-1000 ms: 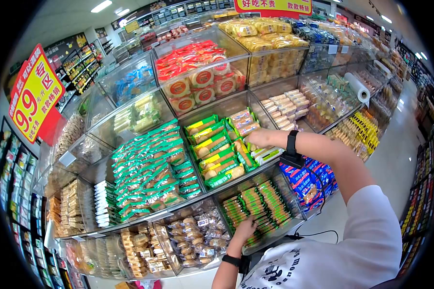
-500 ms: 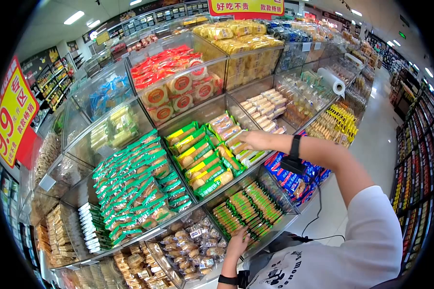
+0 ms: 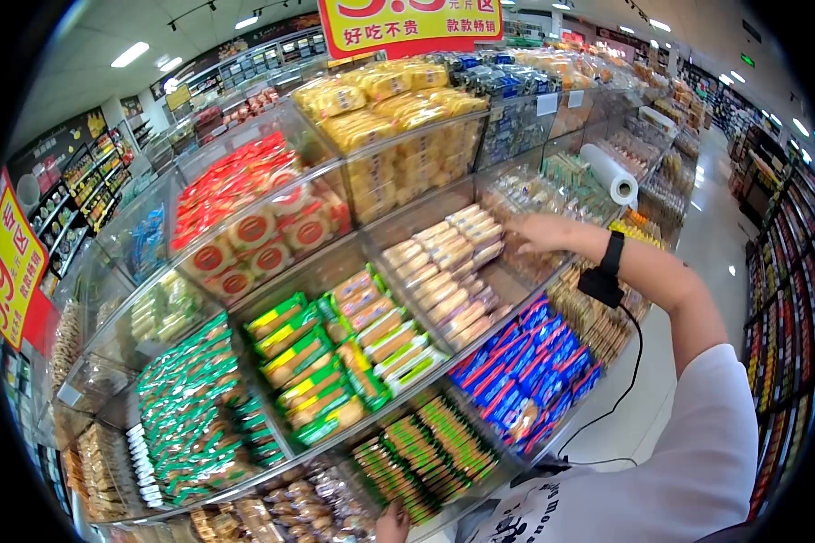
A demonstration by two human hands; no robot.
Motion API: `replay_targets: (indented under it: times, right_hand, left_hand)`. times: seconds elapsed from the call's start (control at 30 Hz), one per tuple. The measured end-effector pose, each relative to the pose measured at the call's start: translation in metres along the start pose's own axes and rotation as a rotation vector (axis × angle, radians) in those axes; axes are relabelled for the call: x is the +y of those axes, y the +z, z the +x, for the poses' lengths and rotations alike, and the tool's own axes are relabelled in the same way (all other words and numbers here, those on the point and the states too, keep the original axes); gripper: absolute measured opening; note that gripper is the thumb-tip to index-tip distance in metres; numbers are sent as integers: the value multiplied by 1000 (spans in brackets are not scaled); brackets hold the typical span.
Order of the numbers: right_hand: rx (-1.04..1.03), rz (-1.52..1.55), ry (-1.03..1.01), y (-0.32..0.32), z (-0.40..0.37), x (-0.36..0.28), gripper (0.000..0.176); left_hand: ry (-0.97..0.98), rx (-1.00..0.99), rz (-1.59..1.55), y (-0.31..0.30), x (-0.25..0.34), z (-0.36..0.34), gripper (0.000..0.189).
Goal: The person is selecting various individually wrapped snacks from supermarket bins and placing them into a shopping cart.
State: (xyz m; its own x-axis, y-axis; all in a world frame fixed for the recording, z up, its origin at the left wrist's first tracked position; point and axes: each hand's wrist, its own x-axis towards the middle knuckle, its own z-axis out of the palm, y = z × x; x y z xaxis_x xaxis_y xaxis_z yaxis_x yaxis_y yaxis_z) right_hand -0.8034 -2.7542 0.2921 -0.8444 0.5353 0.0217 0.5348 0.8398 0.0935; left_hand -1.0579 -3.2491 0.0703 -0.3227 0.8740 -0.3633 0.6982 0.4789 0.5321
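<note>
My right hand (image 3: 539,233) hangs over the right end of a bin of pale wrapped biscuit rolls (image 3: 444,262), near the divider to a bin of clear-wrapped snacks (image 3: 525,195). Its fingers stretch leftward, slightly blurred, and nothing shows in them. Low in the view, my left hand (image 3: 392,525) is at the front edge of a bin of thin green-and-brown packets (image 3: 426,448). Only part of it shows, fingers extended and holding nothing visible. Between the hands lie green-and-yellow biscuit packets (image 3: 312,366) and blue-and-red packets (image 3: 525,366).
Clear dividers separate the bins. Green-wrapped packets (image 3: 190,407) fill the left, with red-topped packs (image 3: 244,217) and yellow packs (image 3: 389,136) behind. A plastic-bag roll (image 3: 621,188) stands right. A cable (image 3: 638,362) hangs from my right wrist device. An aisle (image 3: 711,199) runs alongside.
My right hand has moved from the green-and-yellow biscuit packets rightward, past the pale rolls. The view has shifted right, and my left hand sits lower and further left in it.
</note>
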Motion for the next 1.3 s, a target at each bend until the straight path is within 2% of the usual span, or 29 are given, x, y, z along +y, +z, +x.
replay_targets:
  times: [0.03,0.1,0.13,0.17,0.23,0.3,0.33,0.47,0.57,0.67,0.77,0.83,0.9,0.93,1.03,1.13,1.27,1.3]
  right_hand:
    - [-4,32,-44,7,9,17,51]
    - [-6,-12,-150,22,37,40,61]
    - [13,-45,-181,25,52,51,61]
    - [23,-67,-211,27,62,55,62]
    - [23,-5,-234,49,85,78,65]
    - [-47,-134,-252,56,99,80,67]
    - [-162,-159,-198,58,104,79,70]
    - [-181,-155,-175,75,112,80,74]
    - [-107,-114,-245,87,120,86,72]
    - [-70,-117,-147,93,120,85,72]
    - [52,-166,-240,110,126,89,72]
    - [-6,-149,-216,101,126,87,73]
    - [-74,-163,-175,93,127,84,74]
    - [-77,-168,-162,93,127,83,74]
    - [-65,-162,-147,96,127,80,73]
    - [-11,-121,-195,98,124,89,72]
    - [-96,-234,-200,93,129,84,73]
    - [-110,-218,-185,92,129,83,74]
  left_hand:
    - [-54,12,-20,3,15,3,29]
    - [182,254,-126,13,38,16,29]
    - [178,291,-93,11,56,19,27]
    - [24,296,-148,1,90,20,24]
    - [80,331,-172,-12,141,32,23]
    - [126,373,-111,-17,178,42,23]
    - [148,396,-75,-21,192,45,23]
    - [208,443,-35,-25,225,50,21]
    - [181,450,-39,-28,237,52,22]
    - [75,368,-40,-33,250,52,24]
    - [82,352,-36,-28,252,58,26]
    - [65,328,-65,-30,255,62,26]
    - [-2,263,-137,-51,290,70,27]
    - [192,402,-153,-51,293,76,27]
    - [226,296,-181,-59,300,92,27]
    - [410,275,-123,-76,320,116,26]
    - [585,253,-92,-95,346,147,25]
    - [580,259,-76,-100,353,152,25]
